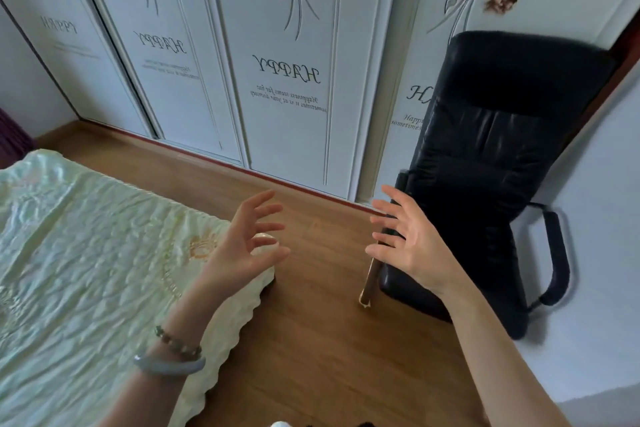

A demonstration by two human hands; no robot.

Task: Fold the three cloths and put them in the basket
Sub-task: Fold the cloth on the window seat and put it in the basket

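Bangled at the wrist, the left hand [242, 246] and the right hand [408, 243] hover above the wooden floor [311, 340], each grip spread and empty. Neither cloths nor basket is in view. Cloths should prove light and limp, best pinched at the corners. Open floor runs between the bed's scalloped coverlet [86, 253] and a black office chair [485, 166].

Wrinkled pale bedspread [86, 253] over bed [216, 329]; black chair [485, 166] standing on wooden floor [311, 340]
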